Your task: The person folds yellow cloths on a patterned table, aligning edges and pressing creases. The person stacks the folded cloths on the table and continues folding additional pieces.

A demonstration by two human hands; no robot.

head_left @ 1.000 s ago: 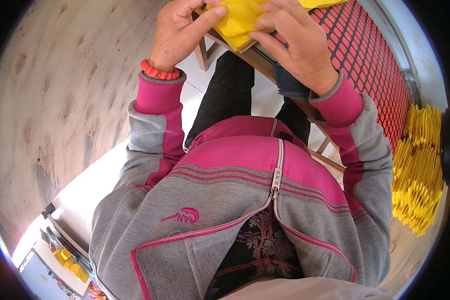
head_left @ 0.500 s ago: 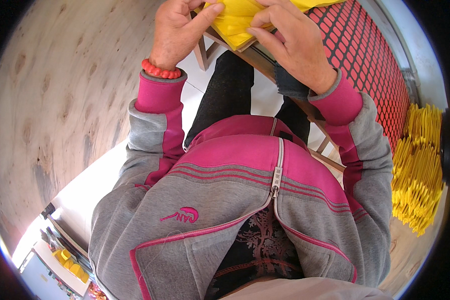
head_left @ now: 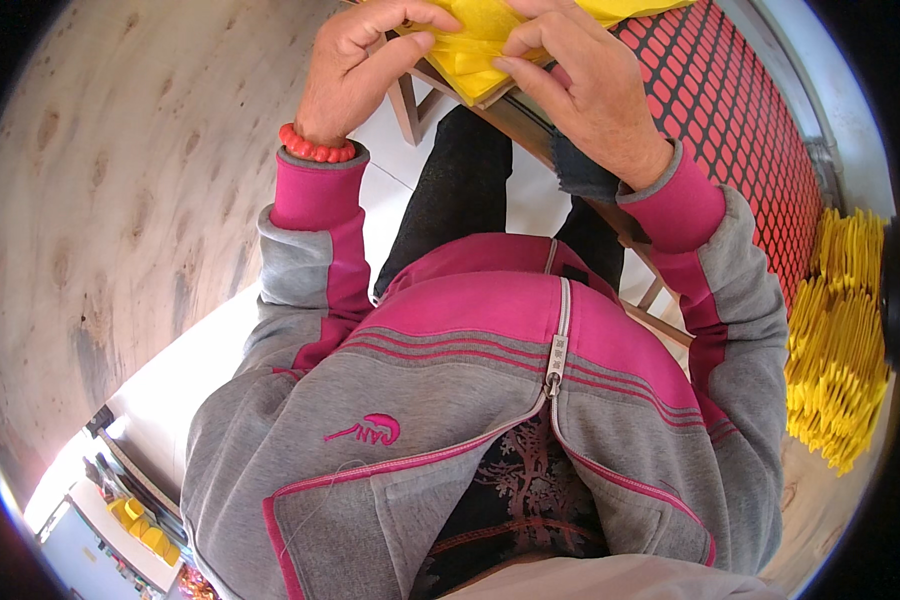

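Observation:
Thin yellow sheet material, folded and creased, lies over a wooden edge at the top of the picture. My right hand pinches a fold of it between thumb and index finger. At the sheet's left side is my left hand, its thumb and index finger apart with a gap between them and nothing visibly gripped. The far part of the sheet is cut off by the picture's upper rim. A string of red beads circles my left wrist.
A red and black patterned surface is right of the sheet. Stacked yellow folded pieces lie at the far right. A wide wooden board fills the left. A wooden leg stands under the work surface, near my legs.
My left hand has shifted slightly left and down, its thumb drawing back from the yellow sheet and the fingers parting. The right hand keeps its pinch almost unmoved.

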